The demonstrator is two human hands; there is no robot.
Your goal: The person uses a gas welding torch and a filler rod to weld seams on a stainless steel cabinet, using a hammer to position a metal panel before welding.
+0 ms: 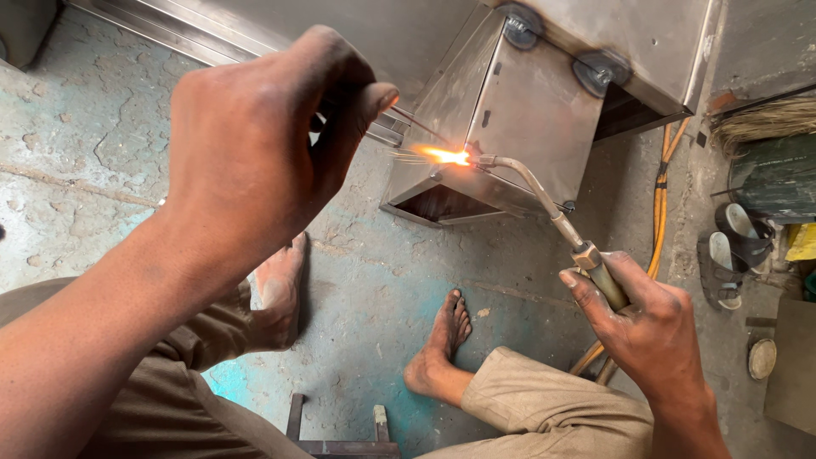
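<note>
Nearest, left hand pinches a thin filler rod, feeding its tip toward the flame. Right hand grips the gas torch, angled so its nozzle meets the sheet-metal box corner on the floor.

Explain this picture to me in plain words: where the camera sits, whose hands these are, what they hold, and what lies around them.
The camera is worn on the person's head and looks down, so both hands are the person's own. The right hand grips a gas torch whose flame burns at the corner of a sheet-metal box. The left hand pinches a thin rod that points at the flame. Orange hoses trail from the torch across the concrete floor. The person's bare feet rest on the floor; sandals lie to the right.
</note>
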